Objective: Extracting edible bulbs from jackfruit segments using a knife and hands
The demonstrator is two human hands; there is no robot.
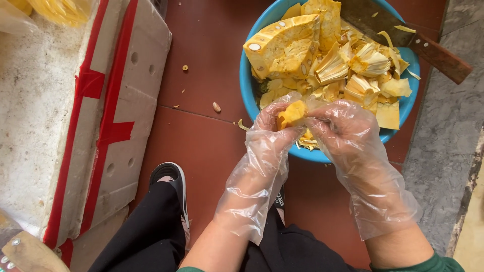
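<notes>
Head view, looking down: small yellow fleshy jackfruit pod (292,114) pinched between both hands just over the near rim of the round blue plastic basin (247,83), presumably so scraps dropped straight in. Left hand (269,132), in a loose clear plastic glove, curled under and behind the pod, fingers closed on it; right hand (339,130), gloved alike, closed in from the other side, fingertips meeting the pod, exact grip blurred by crinkled film. Heaped in the basin: pale yellow jackfruit rind and fibre pieces (327,60). Laid across the far rim: brown wooden-handled cleaver (428,50), blade half buried, tip cut off. Beside, on the red-brown tiled floor (206,146): white foam box with red tape (75,121), contents unseen; black shoe (171,176) partly hidden by a trouser leg.
</notes>
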